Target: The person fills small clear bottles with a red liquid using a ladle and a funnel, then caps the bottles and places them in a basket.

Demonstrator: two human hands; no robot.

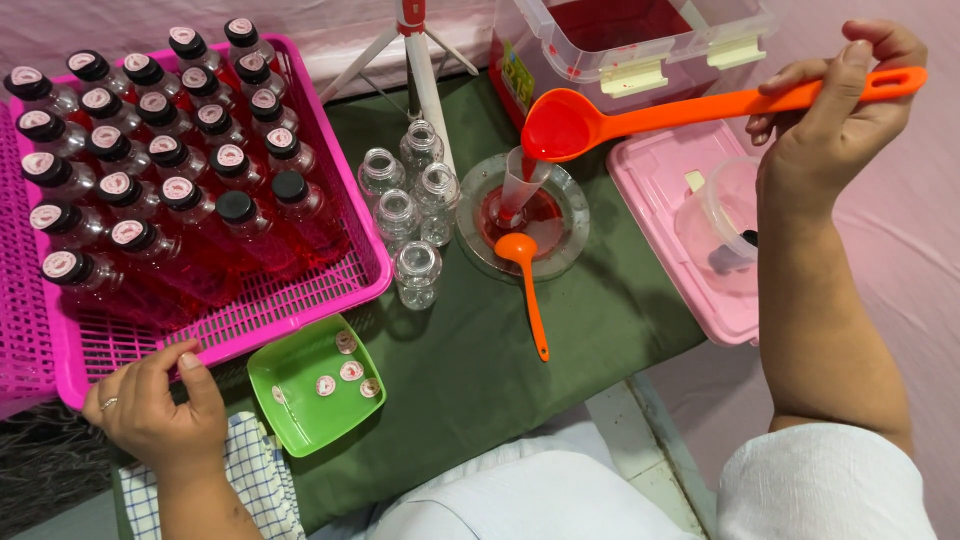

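Green cloth-covered surface (480,380) carries a pink plastic basket (340,270) w/ capped red-filled bottles at left. Right hand (830,130) grasps a long orange plastic ladle (620,120), bowl tipped over a clear funnel (522,180) at centre. Left hand (160,415), loosely curled & holding nothing, rests near-left on a checked cloth (255,470), touching the basket's near edge.

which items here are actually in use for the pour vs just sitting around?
In use: right hand, orange ladle, funnel, clear dish, red liquid tub.
Lying about: small orange spoon, empty bottles, pink basket, green tray, checked cloth under left hand.
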